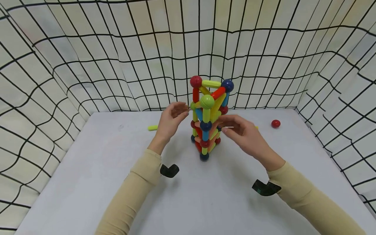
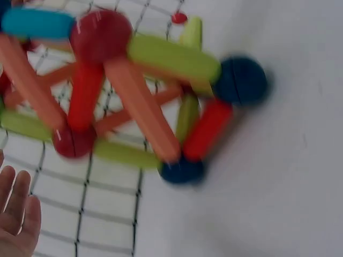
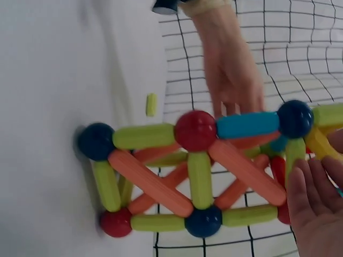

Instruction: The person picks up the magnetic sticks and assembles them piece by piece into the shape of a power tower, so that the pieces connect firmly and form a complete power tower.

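Observation:
A tall tower of coloured rods and balls (image 1: 206, 126), looking like a magnetic building set, stands upright on the white table. Red, blue and green balls form its top corners. My left hand (image 1: 170, 120) is at the tower's left side, its fingers loosely bent and holding nothing. In the left wrist view the fingers (image 2: 17, 201) look apart from the rods. On the other side, my right hand (image 1: 245, 135) has relaxed fingers close against the tower's middle. The right wrist view shows its fingers (image 3: 308, 187) beside a yellow rod (image 3: 320, 143); whether they touch is unclear.
A loose light green rod (image 1: 152, 128) lies left of the tower. To the right is a red ball (image 1: 275, 123), and a yellow-green piece (image 1: 257, 127) peeks out behind my right hand. White walls with black netting (image 1: 132, 81) surround the table (image 1: 205, 202).

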A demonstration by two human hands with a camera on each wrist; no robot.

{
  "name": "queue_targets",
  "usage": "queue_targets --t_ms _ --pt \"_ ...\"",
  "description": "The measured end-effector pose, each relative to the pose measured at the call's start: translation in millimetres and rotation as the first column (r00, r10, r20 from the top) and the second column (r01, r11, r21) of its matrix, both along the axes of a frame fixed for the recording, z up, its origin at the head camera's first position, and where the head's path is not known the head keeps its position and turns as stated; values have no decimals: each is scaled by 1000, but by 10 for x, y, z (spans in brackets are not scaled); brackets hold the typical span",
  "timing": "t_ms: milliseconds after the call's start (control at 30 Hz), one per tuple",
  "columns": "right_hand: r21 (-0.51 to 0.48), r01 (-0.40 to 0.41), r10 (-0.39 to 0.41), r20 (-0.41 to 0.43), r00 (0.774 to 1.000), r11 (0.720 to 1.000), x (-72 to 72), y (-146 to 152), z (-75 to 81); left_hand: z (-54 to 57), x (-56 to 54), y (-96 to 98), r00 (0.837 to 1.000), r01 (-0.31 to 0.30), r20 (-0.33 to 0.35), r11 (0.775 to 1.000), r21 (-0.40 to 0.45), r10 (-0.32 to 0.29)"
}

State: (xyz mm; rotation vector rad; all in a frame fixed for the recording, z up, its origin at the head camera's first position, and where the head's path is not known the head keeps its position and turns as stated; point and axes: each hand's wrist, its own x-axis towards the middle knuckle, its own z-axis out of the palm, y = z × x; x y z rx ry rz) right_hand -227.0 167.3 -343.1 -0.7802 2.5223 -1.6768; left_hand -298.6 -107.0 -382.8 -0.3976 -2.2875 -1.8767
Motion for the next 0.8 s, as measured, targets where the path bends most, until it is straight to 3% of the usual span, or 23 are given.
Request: queue_targets --t_ms 100,233,333,433,533,667,700,767,800 --pt "14 141 -140 -32 990 990 -84 78 55 -131 -79 -215 995 -91 28 987 -134 96" --pt "39 201 -199 -46 979 979 -164 145 93 -340 -178 -554 960 -211 97 905 -370 264" --pt "62 169 -168 -24 986 984 -197 144 93 -474 -189 -767 917 -213 203 852 -477 343" --pt "65 121 -121 -7 993 991 -213 125 81 -562 -152 -889 886 -176 279 823 -539 371" --pt "68 102 -101 -26 995 992 -232 122 63 -596 -115 -916 901 -151 228 759 -634 370" --pt "82 105 -97 -95 991 991 -273 129 53 -583 -99 -831 928 -165 98 632 -757 360" --pt "89 107 -96 -115 989 990 -284 129 53 -577 -98 -800 931 -161 85 610 -776 355" --pt "102 119 -103 -144 984 988 -307 130 49 -556 -91 -725 940 -141 81 592 -794 332" --pt "107 128 -112 -151 982 986 -319 129 48 -538 -86 -686 945 -129 83 595 -793 315"
